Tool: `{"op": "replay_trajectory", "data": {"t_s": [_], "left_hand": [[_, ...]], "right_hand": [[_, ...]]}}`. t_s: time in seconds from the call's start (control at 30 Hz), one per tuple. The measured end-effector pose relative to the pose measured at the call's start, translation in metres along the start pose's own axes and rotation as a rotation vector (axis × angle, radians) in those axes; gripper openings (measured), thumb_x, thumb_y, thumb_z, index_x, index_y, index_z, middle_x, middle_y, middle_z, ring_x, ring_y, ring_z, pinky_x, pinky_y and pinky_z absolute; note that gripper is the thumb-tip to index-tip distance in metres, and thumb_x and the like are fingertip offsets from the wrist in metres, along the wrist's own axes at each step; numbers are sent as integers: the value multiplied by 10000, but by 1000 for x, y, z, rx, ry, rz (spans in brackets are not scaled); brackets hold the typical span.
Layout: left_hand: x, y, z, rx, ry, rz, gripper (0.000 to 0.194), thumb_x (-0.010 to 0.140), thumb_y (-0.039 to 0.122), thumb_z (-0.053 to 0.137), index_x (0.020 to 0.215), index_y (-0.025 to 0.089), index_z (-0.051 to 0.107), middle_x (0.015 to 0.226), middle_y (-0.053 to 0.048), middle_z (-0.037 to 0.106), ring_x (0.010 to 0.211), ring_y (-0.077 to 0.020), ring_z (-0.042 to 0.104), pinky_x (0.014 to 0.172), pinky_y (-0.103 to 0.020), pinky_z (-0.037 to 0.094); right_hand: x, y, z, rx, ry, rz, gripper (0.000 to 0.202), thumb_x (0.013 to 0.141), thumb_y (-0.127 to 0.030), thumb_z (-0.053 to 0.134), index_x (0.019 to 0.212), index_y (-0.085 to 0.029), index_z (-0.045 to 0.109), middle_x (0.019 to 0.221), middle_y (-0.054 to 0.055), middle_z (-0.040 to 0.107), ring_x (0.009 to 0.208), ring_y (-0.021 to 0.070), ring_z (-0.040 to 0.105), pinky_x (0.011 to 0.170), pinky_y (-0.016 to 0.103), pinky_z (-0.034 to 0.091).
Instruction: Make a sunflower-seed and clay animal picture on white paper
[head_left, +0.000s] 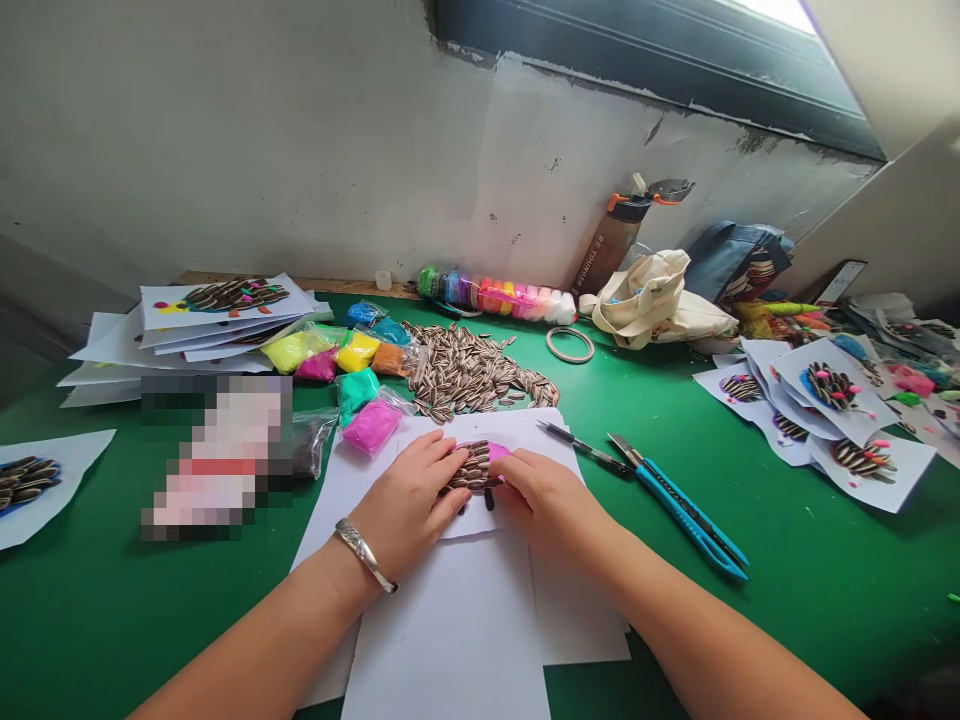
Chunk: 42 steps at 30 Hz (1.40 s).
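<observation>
A small sheet of white paper (469,528) lies in front of me, bearing rows of striped sunflower seeds (474,462) set in a patch of pink clay (495,452). Two small dark bits show at the lower edge of the seeds. My left hand (420,485) rests on the left side of this sheet, fingers stretched out and apart, the tips touching the seeds. From the right, my right hand (544,490) meets the pink clay's edge with its fingers drawn together; whatever is between them is hidden. Larger white sheets (450,630) lie underneath.
A sunflower seed pile (472,370) and bagged coloured clay (373,425) are beyond my hands. Right of them lie a pen (585,447), a blue utility knife (686,515) and a tape ring (570,345). Stacked seed pictures (225,300) stand left; a bottle (611,245) stands by the wall.
</observation>
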<state>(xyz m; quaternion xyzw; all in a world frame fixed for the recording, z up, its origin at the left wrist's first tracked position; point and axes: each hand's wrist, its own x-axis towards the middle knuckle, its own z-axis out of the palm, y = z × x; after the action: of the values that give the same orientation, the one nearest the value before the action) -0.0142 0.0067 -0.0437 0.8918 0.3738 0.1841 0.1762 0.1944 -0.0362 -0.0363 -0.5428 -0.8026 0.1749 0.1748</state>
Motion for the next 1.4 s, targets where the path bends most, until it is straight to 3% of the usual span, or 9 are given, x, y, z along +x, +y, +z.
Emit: {"op": "replay_trajectory", "data": {"t_s": [0.27, 0.47, 0.83, 1.1, 1.27, 1.4], "left_hand": [[3, 5, -6, -3, 9, 28, 317, 901, 236, 520, 1161, 116, 655, 1224, -141, 652, 1245, -325, 522, 1066, -480, 454], [3, 4, -4, 4, 11, 20, 328, 893, 240, 542, 1174, 118, 658, 1247, -137, 648, 1263, -328, 514, 1075, -473, 449], [1, 0, 1, 30, -1, 3, 396, 893, 271, 563, 1253, 116, 624, 1321, -132, 616, 1297, -330, 492, 1086, -482, 441], [1, 1, -1, 15, 17, 26, 362, 908, 265, 540, 1223, 117, 640, 1286, -136, 636, 1273, -331, 511, 1075, -487, 453], [0, -1, 0, 14, 25, 26, 383, 928, 271, 498, 1248, 104, 626, 1308, -147, 622, 1288, -336, 500, 1071, -508, 452], [0, -2, 1, 13, 24, 27, 390, 927, 273, 493, 1250, 99, 626, 1313, -151, 618, 1288, -342, 499, 1068, -514, 454]], "right_hand": [[-6, 3, -7, -109, -7, 118, 189, 893, -134, 489, 760, -179, 615, 730, 9, 548, 655, 123, 468, 591, 240, 284], [-3, 0, -5, -144, -59, 107, 189, 918, -154, 478, 807, -172, 631, 759, 24, 579, 682, 132, 486, 585, 249, 263], [3, -1, 6, -246, -28, 0, 157, 883, -119, 467, 795, -162, 590, 754, 31, 562, 639, 137, 443, 576, 272, 244], [-2, 0, -7, -135, 32, 45, 175, 889, -140, 486, 780, -173, 618, 719, 10, 538, 636, 123, 458, 576, 241, 276], [-5, 0, -10, -110, 75, -138, 255, 846, -63, 471, 886, -187, 690, 773, 34, 595, 689, 137, 507, 603, 238, 323], [-4, 3, -7, -111, 97, -258, 300, 865, -88, 476, 1032, -190, 704, 817, 50, 637, 704, 147, 540, 609, 244, 353]]}}
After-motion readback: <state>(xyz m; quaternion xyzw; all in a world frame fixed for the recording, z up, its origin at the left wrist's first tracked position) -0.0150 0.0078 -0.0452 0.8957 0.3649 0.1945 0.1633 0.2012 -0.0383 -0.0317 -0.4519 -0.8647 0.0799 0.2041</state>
